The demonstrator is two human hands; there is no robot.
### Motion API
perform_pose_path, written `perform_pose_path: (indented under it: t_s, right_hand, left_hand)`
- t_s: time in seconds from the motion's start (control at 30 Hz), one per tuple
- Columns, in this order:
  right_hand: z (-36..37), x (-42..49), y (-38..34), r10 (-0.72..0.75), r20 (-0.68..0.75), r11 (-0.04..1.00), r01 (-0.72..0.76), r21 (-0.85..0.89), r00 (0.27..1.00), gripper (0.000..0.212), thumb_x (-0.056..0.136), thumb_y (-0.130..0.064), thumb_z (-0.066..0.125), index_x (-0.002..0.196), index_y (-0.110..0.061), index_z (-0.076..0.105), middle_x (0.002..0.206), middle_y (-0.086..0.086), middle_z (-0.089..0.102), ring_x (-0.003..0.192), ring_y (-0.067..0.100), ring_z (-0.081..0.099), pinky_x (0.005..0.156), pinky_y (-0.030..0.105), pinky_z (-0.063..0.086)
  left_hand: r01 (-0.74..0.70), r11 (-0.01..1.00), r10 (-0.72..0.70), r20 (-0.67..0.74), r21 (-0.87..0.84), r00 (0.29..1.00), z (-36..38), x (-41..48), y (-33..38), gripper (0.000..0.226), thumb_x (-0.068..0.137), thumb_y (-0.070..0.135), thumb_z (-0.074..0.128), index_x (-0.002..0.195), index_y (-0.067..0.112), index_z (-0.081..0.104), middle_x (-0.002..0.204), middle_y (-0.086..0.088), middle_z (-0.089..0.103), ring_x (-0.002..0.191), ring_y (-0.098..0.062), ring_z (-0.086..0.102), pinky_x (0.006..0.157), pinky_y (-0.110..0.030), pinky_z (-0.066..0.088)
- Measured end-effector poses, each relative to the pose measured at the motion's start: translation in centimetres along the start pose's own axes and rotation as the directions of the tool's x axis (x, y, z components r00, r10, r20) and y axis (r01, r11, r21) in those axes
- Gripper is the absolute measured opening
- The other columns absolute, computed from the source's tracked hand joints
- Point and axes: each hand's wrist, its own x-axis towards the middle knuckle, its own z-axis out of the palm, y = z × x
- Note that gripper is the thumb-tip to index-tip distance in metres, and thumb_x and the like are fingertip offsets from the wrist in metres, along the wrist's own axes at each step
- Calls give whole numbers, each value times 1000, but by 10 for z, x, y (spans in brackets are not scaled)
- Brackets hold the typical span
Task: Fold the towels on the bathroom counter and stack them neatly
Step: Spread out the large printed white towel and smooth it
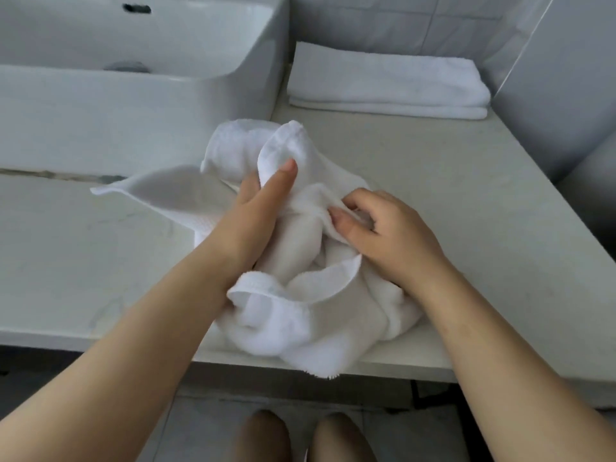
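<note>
the crumpled towel [300, 281] lies bunched on the surface [466, 208], nearer than the folded towels [386, 85]. left hand [246, 215] grips an upper edge; right hand [393, 235] fingers [345, 225] pinch a fold just beside it. no long axis shows yet.

One towel crumpled, one folded on the table.
The crumpled white towel [300, 295] lies bunched at the table's [466, 195] front edge, one corner hanging over; the folded white towel [383, 81] lies flat at the back, well apart.
</note>
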Motion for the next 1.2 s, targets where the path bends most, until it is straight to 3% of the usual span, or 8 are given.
perform_pose_path:
  t_s: [0.17,0.3,0.53,0.67,0.8,0.93,1.03,1.2]
  right_hand:
    - [7,9,2,61,-83,991,-70,-112,995,28,88,-43,49,81,-16,51,65,-5,48,74,23,47,54,30,32]
    - [12,18,5,97,-176,976,-128,-174,980,31,91,-38,45,76,-12,47,64,-3,46,67,25,43,49,25,24]
    - [14,48,17,133,-274,955,-198,-223,952,34,92,-34,37,62,-19,28,65,-2,41,69,27,43,48,28,19]
    - [7,71,28,153,-275,955,-214,-206,949,31,91,-31,36,63,-19,30,63,-1,41,62,24,41,48,29,21]
    - [0,84,40,148,-277,956,-210,-206,949,31,88,-30,38,62,-16,31,59,-1,42,51,16,33,48,29,20]
    - [-10,92,50,144,-220,968,-183,-170,965,31,88,-32,41,63,-17,30,58,-3,37,53,16,31,49,29,22]
    - [-17,96,57,159,-146,974,-179,-136,976,31,89,-37,41,66,-17,34,60,-3,41,55,15,35,52,30,25]
    - [-33,92,61,107,75,983,-117,140,991,37,80,-57,56,77,-20,54,67,-11,55,60,7,53,58,27,38]
  left_hand:
    - [-58,995,72,-176,81,982,10,-12,-2,56,79,49,65,127,29,43,106,9,61,97,-7,62,76,-24,49]
    - [-89,976,140,-258,201,956,16,-19,-4,70,79,48,66,137,34,30,83,18,62,68,15,58,55,-7,43]
    - [-69,951,171,-325,303,930,22,-9,-1,18,84,40,57,95,25,58,82,8,65,75,-8,62,62,-23,43]
    - [27,829,55,-129,558,990,29,22,21,22,90,29,46,79,12,56,70,3,55,66,-13,50,57,-23,36]
    - [-69,440,-19,87,895,996,36,47,39,29,91,29,44,64,19,47,66,2,48,63,-13,45,54,-24,29]
    - [-182,114,16,181,977,983,37,65,55,26,89,44,49,96,24,65,93,5,61,90,-17,54,71,-26,36]
    - [-232,164,-116,253,959,961,33,79,55,28,90,44,50,105,24,64,101,8,62,88,-9,54,66,-21,35]
    - [-285,291,-246,359,913,900,32,91,46,4,87,36,58,87,32,56,90,13,58,86,-9,56,73,-23,43]
